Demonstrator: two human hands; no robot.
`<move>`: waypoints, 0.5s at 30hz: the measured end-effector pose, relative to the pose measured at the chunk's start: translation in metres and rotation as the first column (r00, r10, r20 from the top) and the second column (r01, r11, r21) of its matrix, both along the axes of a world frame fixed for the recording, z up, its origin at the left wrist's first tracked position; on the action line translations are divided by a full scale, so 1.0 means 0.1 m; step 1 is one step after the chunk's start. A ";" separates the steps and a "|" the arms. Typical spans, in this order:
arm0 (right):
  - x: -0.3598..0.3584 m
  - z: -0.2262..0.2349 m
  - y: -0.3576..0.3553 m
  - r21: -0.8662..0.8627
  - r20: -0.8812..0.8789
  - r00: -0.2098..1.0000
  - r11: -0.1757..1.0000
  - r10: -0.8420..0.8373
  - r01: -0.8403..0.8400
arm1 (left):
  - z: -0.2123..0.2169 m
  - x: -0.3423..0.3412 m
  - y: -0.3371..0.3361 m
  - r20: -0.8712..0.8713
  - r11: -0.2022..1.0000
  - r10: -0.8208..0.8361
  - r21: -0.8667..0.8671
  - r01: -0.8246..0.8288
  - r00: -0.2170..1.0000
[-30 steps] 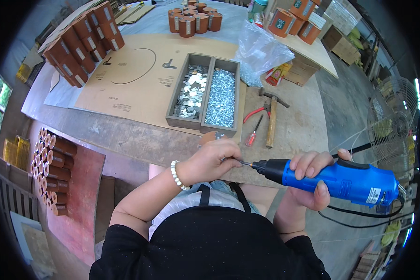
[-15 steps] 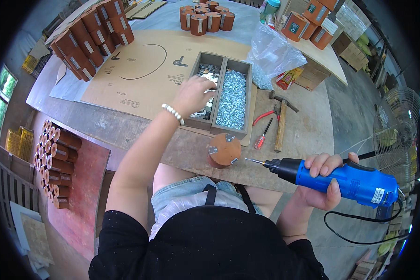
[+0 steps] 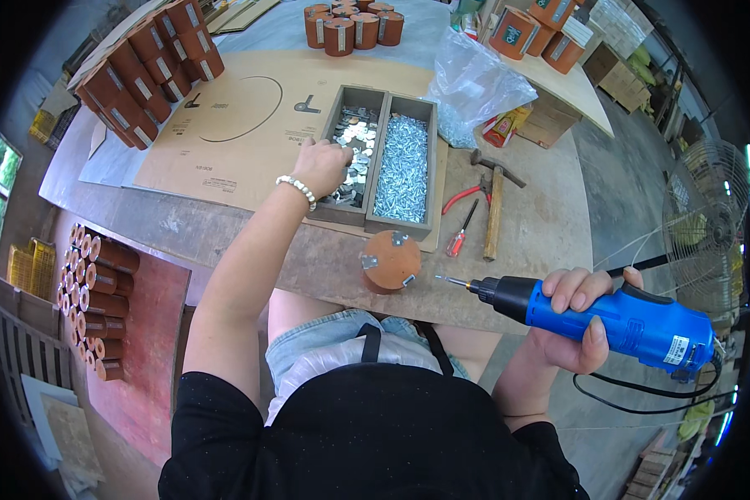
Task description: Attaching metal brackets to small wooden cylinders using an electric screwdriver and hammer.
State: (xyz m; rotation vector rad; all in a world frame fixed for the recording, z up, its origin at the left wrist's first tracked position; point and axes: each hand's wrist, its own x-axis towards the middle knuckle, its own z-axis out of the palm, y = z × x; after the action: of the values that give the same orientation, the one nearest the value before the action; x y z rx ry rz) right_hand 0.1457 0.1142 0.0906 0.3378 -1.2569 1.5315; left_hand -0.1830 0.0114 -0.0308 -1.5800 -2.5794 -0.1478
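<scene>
My left hand (image 3: 321, 169), wearing a beaded bracelet, is at the left wall of a two-part wooden box (image 3: 378, 158). Its fingers are curled together; whatever they pinch, if anything, is hidden. Small flat metal pieces (image 3: 360, 133) lie in the box's left compartment, and silvery screws (image 3: 402, 167) fill the right one. In my right hand (image 3: 579, 312) is a blue electric screwdriver (image 3: 633, 325), its bit pointing left. Between the bit and my lap's edge of the table stands a round brown canister (image 3: 392, 260) with small metal fittings on its top, touched by neither hand.
Right of the box lie red-handled pliers (image 3: 462, 197), a screwdriver (image 3: 458, 240) and a hammer (image 3: 495, 208). A clear plastic bag (image 3: 479, 79) sits behind them. Brown canisters are stacked far left (image 3: 146, 75), far back (image 3: 354, 29) and lower left (image 3: 100, 300). Cardboard (image 3: 233, 125) covers part of the table.
My left hand has drawn left from over the metal pieces to the box's left wall, uncovering more of them. The electric screwdriver stays almost still in my right hand. The view has shifted slightly.
</scene>
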 end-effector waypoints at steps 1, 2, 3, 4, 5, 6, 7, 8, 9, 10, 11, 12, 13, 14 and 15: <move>0.01 0.00 0.01 0.002 -0.008 1.000 1.000 0.001 -0.001 | 0.10 0.07 -0.02 0.002 1.000 -0.005 -0.002 0.005 1.000; 0.01 0.00 0.01 0.000 -0.008 1.000 1.000 -0.002 0.002 | 0.22 0.16 -0.05 0.140 0.992 -0.004 0.123 -0.014 0.990; 0.02 0.00 0.01 -0.002 -0.012 1.000 1.000 0.001 -0.001 | 0.27 0.24 -0.07 0.274 0.969 -0.019 0.242 -0.050 0.962; 0.02 0.00 0.01 -0.004 -0.018 1.000 1.000 0.009 -0.009 | 0.26 0.29 -0.11 0.327 0.922 -0.112 0.387 -0.024 0.938; 0.03 0.00 0.01 -0.005 -0.016 1.000 1.000 0.007 -0.007 | 0.32 0.43 -0.13 0.328 0.922 -0.114 0.386 -0.023 0.938; 0.04 -0.01 0.01 -0.016 -0.015 1.000 1.000 0.001 -0.001 | 0.38 0.60 -0.17 0.409 0.863 -0.240 0.505 0.001 0.880; 0.05 -0.01 0.01 -0.026 -0.016 1.000 1.000 -0.004 0.004 | 0.46 0.77 -0.21 0.463 0.787 -0.369 0.617 0.006 0.806; 0.05 -0.01 0.02 -0.028 -0.015 1.000 1.000 -0.003 0.003 | 0.50 0.91 -0.25 0.465 0.788 -0.367 0.615 0.005 0.806; 0.05 -0.02 0.03 -0.038 -0.013 1.000 0.999 -0.003 0.003 | 0.52 1.04 -0.29 0.359 0.780 -0.409 0.615 0.117 0.839; 0.06 -0.02 0.03 -0.046 -0.012 1.000 0.999 -0.003 0.003 | 0.53 1.16 -0.33 0.250 0.765 -0.452 0.602 0.228 0.857; 0.07 -0.01 0.02 -0.043 -0.013 1.000 0.999 -0.003 0.003 | 0.49 1.27 -0.35 0.247 0.764 -0.452 0.604 0.229 0.857; 0.08 -0.01 0.00 -0.047 -0.005 1.000 0.999 -0.009 0.009 | 0.45 1.36 -0.36 0.365 0.742 -0.472 0.657 0.137 0.803; 0.08 -0.01 0.00 -0.055 0.004 1.000 0.998 -0.012 0.013 | 0.43 1.45 -0.37 0.476 0.723 -0.490 0.690 0.035 0.731; 0.08 -0.02 0.01 -0.057 0.004 1.000 0.998 -0.011 0.012 | 0.48 1.53 -0.41 0.631 0.764 -0.485 0.643 -0.058 0.606; 0.08 -0.02 0.01 -0.063 0.008 1.000 0.998 -0.012 0.013 | 0.46 1.54 -0.41 0.632 0.765 -0.484 0.642 -0.059 0.606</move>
State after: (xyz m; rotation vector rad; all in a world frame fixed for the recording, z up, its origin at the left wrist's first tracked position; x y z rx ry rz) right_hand 0.1540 0.1150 0.0883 0.2832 -1.2119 1.5594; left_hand -0.0294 -0.0295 0.0154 -1.7661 -2.2871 -1.8890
